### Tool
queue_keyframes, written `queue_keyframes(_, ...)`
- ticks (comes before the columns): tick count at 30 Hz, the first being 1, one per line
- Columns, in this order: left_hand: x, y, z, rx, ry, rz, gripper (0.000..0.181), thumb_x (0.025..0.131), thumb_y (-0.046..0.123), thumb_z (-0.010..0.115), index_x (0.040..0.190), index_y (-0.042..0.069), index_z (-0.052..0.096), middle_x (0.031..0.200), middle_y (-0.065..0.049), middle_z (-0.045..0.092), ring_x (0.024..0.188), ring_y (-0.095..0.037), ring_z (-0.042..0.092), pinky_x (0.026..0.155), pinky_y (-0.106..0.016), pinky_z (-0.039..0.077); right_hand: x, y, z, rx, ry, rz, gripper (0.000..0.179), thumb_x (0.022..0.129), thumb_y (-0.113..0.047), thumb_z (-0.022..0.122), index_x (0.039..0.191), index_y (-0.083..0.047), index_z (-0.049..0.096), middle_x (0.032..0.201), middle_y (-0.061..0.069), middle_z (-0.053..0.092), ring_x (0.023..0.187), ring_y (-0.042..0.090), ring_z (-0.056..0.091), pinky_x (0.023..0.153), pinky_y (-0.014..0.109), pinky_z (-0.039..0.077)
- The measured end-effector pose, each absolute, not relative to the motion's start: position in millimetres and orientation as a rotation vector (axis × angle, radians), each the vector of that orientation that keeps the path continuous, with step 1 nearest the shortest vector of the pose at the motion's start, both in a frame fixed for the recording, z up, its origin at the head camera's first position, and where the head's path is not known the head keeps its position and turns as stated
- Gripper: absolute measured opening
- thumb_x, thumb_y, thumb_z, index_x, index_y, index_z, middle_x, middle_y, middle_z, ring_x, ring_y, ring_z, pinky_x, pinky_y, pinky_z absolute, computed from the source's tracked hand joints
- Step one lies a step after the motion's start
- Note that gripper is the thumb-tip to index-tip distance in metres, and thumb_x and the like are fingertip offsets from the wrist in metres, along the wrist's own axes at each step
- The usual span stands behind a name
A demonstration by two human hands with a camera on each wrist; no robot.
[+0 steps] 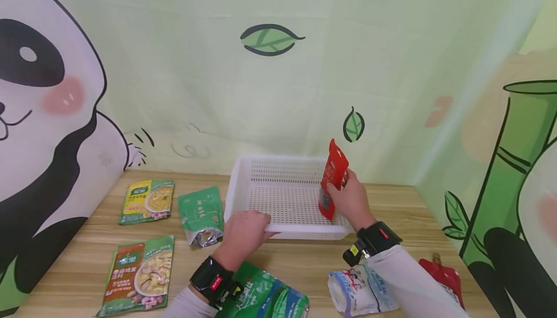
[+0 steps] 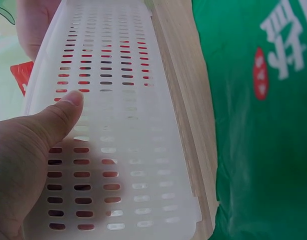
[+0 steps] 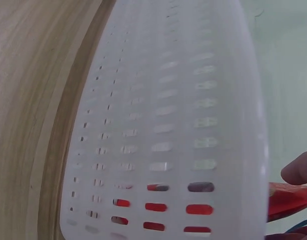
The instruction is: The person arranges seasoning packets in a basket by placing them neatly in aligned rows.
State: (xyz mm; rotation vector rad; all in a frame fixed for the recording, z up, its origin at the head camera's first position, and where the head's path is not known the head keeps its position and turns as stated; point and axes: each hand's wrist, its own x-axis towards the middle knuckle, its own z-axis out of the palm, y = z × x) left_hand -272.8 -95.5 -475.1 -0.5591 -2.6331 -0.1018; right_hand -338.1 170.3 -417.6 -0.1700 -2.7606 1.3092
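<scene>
A white perforated plastic basket (image 1: 300,231) stands on the wooden table. My left hand (image 1: 244,233) grips its near rim at the left, thumb on the outer wall and fingers inside, as the slots in the left wrist view show. My right hand (image 1: 351,199) holds a red packet (image 1: 333,173) upright, its lower end inside the basket at the right. Only part of the right hand (image 3: 299,170) and the red packet (image 3: 288,197) shows past the basket wall (image 3: 158,120) in the right wrist view.
Left of the basket lie a yellow-green food packet (image 1: 145,201), a green pouch (image 1: 200,211) and a brown-green packet (image 1: 139,277). Nearer are a large green bag (image 1: 256,291), a white-blue pouch (image 1: 361,289) and a red spouted pouch (image 1: 444,277). A printed cloth (image 1: 196,66) hangs behind.
</scene>
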Motion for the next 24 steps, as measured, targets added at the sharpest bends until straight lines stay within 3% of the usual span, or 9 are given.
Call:
queue_keyframes(4,-273,-96,-476,-0.561,-2.633,-0.110,0.036,0.085,0.054,0.078,0.074,0.021,0.071,0.061,0.005,0.065,0.047,-0.010,0.043,0.043,-0.028,0.032,-329,174,-412,-0.185,-2.737,1.413,0.086,0.098,-0.030,0.068,0.162,-0.005,0.018,0.163,0.021,0.036,0.145,0.043,0.042,0.113,0.059,0.041)
queue_keyframes(9,-273,-96,-474,-0.559,-2.657,-0.118,0.036,0.085,0.054,0.078,0.076,0.020,0.071,0.061,0.005,0.064,0.048,-0.010,0.042,0.044,-0.027,0.031,-309,181,-404,-0.157,-2.678,1.464,0.087,0.098,-0.036,0.067,0.163,-0.008,0.016,0.167,0.017,0.029,0.150,0.040,0.037,0.114,0.053,0.041)
queue_keyframes(14,-275,-94,-472,-0.551,-2.682,-0.133,0.031,0.086,0.050,0.079,0.078,0.021,0.072,0.063,0.005,0.066,0.048,-0.011,0.042,0.044,-0.028,0.031,-285,187,-396,-0.059,-2.622,1.410,0.082,0.098,-0.034,0.067,0.162,-0.008,0.022,0.166,0.016,0.030,0.151,0.038,0.036,0.117,0.051,0.040)
queue_keyframes(20,-274,-94,-470,-0.558,-2.691,-0.129,0.030,0.087,0.049,0.079,0.079,0.020,0.072,0.064,0.004,0.067,0.048,-0.011,0.042,0.045,-0.027,0.032,-252,186,-398,0.099,-2.547,1.280,0.073,0.097,-0.022,0.069,0.157,-0.004,0.030,0.160,0.018,0.035,0.147,0.039,0.034,0.119,0.060,0.034)
queue_keyframes(24,-273,-94,-470,-0.551,-2.708,-0.135,0.032,0.086,0.050,0.079,0.081,0.019,0.074,0.063,0.003,0.066,0.047,-0.011,0.041,0.044,-0.026,0.030,-233,182,-406,0.165,-2.561,1.205,0.064,0.094,-0.018,0.073,0.148,-0.003,0.041,0.149,0.016,0.048,0.138,0.036,0.046,0.113,0.058,0.042)
